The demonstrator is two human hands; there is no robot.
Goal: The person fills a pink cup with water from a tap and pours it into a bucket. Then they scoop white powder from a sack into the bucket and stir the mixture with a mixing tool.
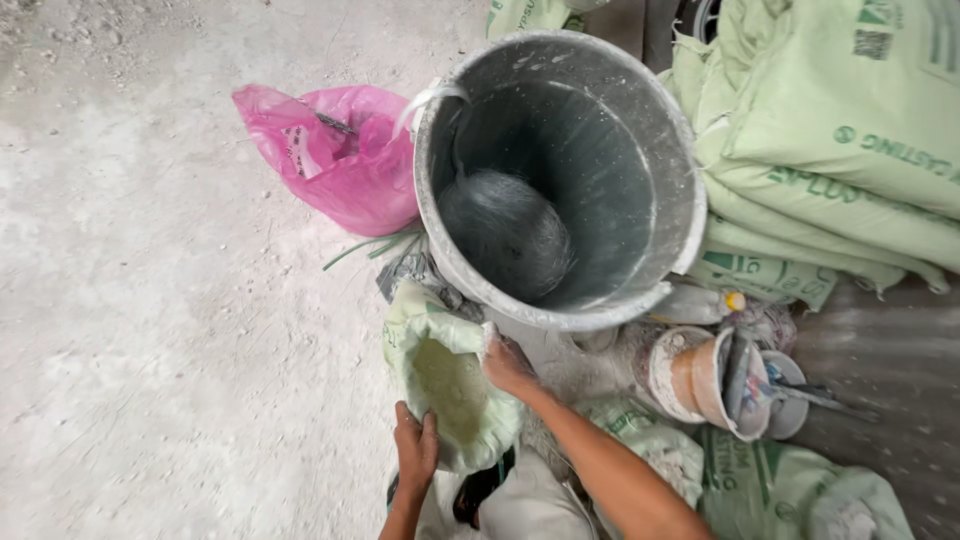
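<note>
Below grey round bucket [560, 180] | left hand [415, 450], right hand [508, 365] grip floppy pale-green powder sack [445, 385]

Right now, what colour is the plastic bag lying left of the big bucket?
Bright pink; the plastic bag shows clearly in the head view, beside the grey bucket.

A pale green sack [450, 385] lies open-mouthed on the dusty floor, just below and touching the base of a large grey bucket [560, 175], its rim crumpled and folded outward so the yellowish-white powder inside shows. The left hand [416, 448] grips the near edge of the mouth while the right hand [508, 366] holds the far edge, nearest the bucket. The bucket stands upright, powder-smeared, with a dark rounded mass at its bottom.
</note>
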